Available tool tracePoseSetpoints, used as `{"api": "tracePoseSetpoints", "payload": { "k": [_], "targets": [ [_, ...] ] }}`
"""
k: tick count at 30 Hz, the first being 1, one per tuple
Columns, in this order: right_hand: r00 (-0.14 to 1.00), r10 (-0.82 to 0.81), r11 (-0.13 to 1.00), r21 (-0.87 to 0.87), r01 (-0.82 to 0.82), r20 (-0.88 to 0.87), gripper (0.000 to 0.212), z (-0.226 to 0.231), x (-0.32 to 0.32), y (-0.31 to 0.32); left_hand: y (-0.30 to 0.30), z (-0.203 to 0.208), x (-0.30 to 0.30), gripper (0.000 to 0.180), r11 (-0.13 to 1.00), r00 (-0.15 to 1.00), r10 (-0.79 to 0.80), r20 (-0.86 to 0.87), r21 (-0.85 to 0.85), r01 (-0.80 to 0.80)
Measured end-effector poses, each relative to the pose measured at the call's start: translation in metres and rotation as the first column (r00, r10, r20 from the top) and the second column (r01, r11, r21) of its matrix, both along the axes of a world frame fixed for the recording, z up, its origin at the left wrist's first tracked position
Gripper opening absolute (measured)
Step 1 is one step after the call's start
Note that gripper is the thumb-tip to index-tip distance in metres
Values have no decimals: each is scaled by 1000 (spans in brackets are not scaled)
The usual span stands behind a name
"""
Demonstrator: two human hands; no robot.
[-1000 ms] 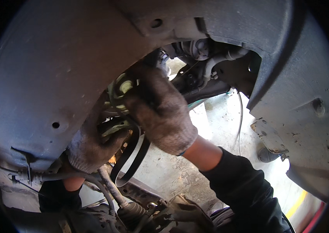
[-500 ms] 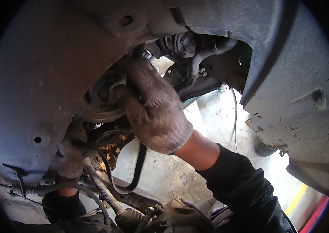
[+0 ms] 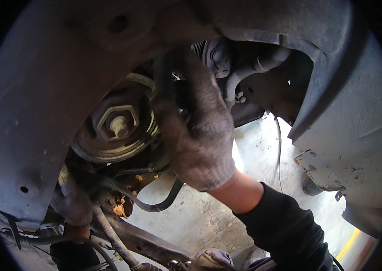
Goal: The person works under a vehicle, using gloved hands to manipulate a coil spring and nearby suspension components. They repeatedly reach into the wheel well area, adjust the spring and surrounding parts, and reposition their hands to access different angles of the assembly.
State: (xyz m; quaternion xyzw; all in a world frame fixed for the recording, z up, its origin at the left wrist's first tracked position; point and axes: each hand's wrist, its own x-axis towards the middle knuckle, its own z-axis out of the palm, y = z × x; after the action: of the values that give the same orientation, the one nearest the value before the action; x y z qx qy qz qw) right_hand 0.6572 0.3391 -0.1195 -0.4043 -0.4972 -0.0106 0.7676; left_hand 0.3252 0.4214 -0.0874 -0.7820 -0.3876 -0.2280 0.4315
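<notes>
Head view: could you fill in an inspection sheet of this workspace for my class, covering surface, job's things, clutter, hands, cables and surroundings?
Surface: pale, stained floor below the opening.
Job's things: ribbed belt hanging in a curve below a round pulley with a hexagonal centre.
Clutter: dark rounded object on the floor, kind unclear.
Hands: both gloved; right hand beside the pulley, blurred, grip unclear; left hand lower left, fingers partly hidden.
Cables: thin dark line seen against the floor.
Surroundings: grey panels framing the opening; yellow stripe at lower right.
</notes>
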Motion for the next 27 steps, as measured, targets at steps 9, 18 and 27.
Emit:
{"api": "tracePoseSetpoints", "payload": {
  "k": [9,18,27],
  "targets": [
    [997,50,994,92,-55,58,55,8,-20,13,-8,8,15,41,992,994,-90,66,-79,95],
    [948,254,954,209,-214,-193,49,13,-19,15,-11,13,10,40,960,988,55,144,-279,-12],
    [580,-536,747,26,664,614,36,27,61,0,-11,11,15,36,994,997,-79,21,-73,80]
  ]
}}
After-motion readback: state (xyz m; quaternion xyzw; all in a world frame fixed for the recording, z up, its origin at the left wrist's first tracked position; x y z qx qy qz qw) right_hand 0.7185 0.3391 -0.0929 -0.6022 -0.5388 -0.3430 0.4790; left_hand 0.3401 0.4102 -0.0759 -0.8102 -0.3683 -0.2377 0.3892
